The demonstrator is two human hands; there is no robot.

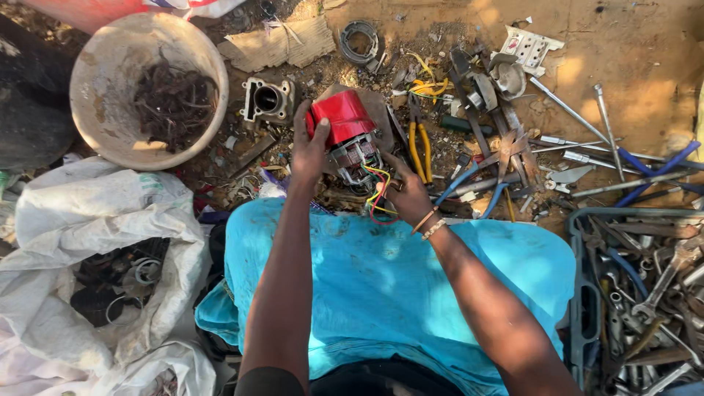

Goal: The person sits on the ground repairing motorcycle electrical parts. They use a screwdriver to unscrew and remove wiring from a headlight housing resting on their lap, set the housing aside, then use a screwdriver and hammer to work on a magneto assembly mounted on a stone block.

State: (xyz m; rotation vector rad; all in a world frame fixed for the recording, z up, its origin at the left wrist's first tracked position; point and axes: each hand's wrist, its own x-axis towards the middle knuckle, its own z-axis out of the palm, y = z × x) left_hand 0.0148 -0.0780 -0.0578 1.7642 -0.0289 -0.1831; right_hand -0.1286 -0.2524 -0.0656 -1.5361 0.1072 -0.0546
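Fingers of the left hand wrap over the red housing of a small electric motor, grasping it from its left side, while the right hand pinches at the bundle of coloured wires trailing from the motor's exposed winding end. The motor sits tilted on the dirt ground just beyond the person's knees, which are draped in a blue cloth. Yellow-handled pliers lie just to its right, and a grey metal engine cylinder rests nearby on the left, below a piece of torn cardboard. A round basin of dark tangled scrap stands well to the left, white sacks slump beside it, and a crate of spanners fills the lower right. The grip on the smooth red casing looks one-sided, so a hard tug on the wires could twist the motor out of the hand or roll it into the loose tools. Thin leads pulled at a sharp angle may snap at the winding instead of coming free cleanly, and bare wire ends and sharp metal edges close to the fingertips could cut unprotected skin.
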